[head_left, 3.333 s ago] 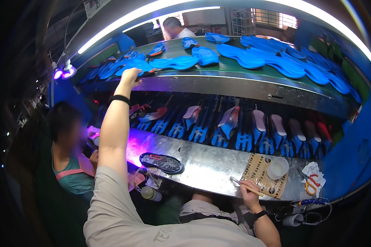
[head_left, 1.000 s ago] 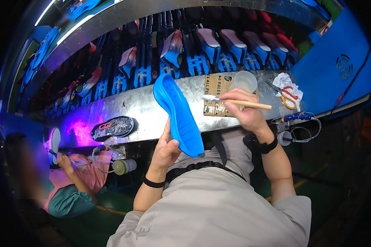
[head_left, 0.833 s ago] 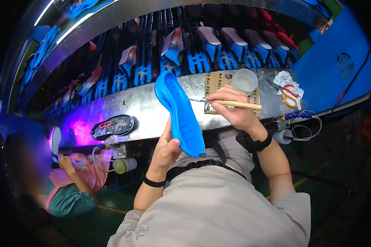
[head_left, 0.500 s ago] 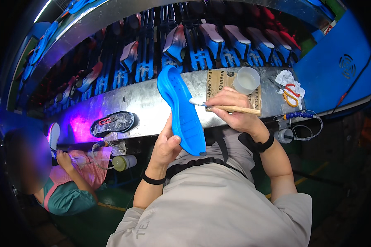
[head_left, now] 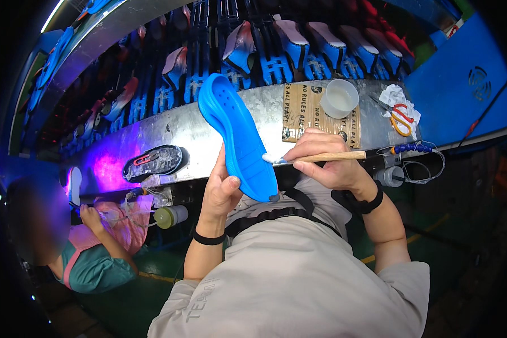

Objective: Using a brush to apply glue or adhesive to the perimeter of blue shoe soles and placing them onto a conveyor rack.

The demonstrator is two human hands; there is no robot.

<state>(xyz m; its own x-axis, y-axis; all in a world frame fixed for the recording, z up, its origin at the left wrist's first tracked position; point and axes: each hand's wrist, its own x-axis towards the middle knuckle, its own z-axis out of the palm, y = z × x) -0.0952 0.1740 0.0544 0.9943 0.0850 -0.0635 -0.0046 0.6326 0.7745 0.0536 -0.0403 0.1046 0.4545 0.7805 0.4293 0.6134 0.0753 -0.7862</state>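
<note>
A bright blue shoe sole [head_left: 238,132] is held tilted above the near edge of the metal bench, its hollow inner side facing up. My left hand [head_left: 221,188] is closed around its left edge near the lower end; some of the fingers are hidden beneath the sole. In my right hand [head_left: 327,163] is a brush [head_left: 337,156] with a wooden handle, pinched between thumb and fingers. The white bristle tip touches the sole's right inner edge, toward its lower half.
Behind my right hand, a cardboard piece [head_left: 297,107] carries a translucent cup [head_left: 339,99]. Orange-handled scissors [head_left: 400,121] lie by crumpled white paper [head_left: 397,96]. A dark sole [head_left: 155,163] rests left. Shoes [head_left: 292,42] line the conveyor behind. Another person [head_left: 98,265] works at left.
My right hand has drawn the brush down along the sole's right edge, toward the lower end. The sole has shifted slightly left and up in view, still in my left hand.
</note>
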